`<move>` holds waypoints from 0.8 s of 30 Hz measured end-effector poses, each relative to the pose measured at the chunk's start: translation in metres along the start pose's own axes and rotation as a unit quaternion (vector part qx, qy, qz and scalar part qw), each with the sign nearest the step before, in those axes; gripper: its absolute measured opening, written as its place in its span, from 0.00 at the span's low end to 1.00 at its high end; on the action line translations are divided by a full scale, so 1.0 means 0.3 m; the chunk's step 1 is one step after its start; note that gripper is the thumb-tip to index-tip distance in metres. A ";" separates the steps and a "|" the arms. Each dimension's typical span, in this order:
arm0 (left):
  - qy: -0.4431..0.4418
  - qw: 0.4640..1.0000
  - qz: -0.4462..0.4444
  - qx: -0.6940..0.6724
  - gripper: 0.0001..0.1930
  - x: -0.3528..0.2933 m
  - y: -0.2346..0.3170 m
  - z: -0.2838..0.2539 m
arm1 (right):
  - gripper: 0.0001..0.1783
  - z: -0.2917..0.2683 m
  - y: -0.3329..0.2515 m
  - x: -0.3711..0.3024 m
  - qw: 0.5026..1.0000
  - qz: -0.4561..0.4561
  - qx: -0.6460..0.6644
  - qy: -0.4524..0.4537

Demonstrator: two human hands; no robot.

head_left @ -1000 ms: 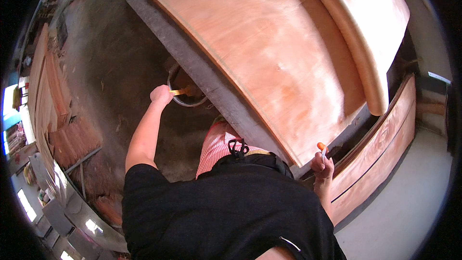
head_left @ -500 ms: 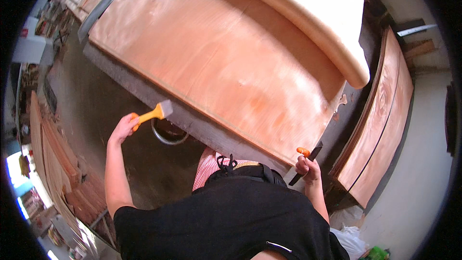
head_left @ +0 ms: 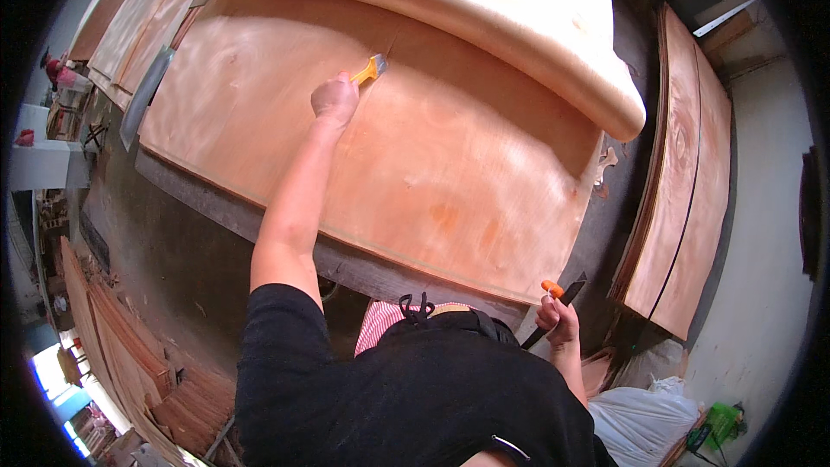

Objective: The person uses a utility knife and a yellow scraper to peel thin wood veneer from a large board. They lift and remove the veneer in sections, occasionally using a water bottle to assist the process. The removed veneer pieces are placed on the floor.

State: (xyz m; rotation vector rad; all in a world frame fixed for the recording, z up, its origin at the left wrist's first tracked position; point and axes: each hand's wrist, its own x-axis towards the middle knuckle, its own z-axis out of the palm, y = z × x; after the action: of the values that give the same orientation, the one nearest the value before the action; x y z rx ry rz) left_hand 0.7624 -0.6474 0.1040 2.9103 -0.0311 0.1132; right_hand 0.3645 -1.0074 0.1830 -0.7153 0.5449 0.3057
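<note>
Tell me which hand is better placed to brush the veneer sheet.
Left. The left hand holds the brush out on the sheet; the right hand sits low at its edge, gripping a knife.

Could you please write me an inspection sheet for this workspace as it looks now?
Surface: dark workbench, almost fully covered by a large reddish thin wood veneer sheet.
Job's things: orange-handled flat brush, its bristle end on the sheet; orange-tipped dark-bladed tool at the bench's near corner.
Clutter: thick rolled-over pale veneer stack lying across the sheet's far side.
Hands: left hand grips the brush; right hand grips the bladed tool.
Cables: nothing seen.
Surroundings: leaning veneer sheets at right; white plastic sack; stacked wood strips on the floor at left.
</note>
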 end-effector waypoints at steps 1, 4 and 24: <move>-0.013 1.000 0.010 0.018 0.12 -0.015 -0.003 -0.002 | 0.19 -0.004 0.000 0.002 1.000 0.004 0.006 0.000; -0.060 0.997 0.010 0.050 0.12 -0.126 -0.020 -0.057 | 0.19 -0.012 0.010 0.018 1.000 0.014 0.014 -0.002; -0.276 0.912 -0.298 -0.056 0.12 -1.187 -0.540 -0.393 | 0.19 0.000 -0.032 0.114 0.988 0.093 -0.041 -0.113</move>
State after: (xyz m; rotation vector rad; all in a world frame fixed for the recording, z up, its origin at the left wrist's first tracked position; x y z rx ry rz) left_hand 0.4035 -0.4586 0.1537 2.5958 0.7191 -0.7775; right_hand 0.3967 -1.0116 0.1687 -0.7001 0.3848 0.5793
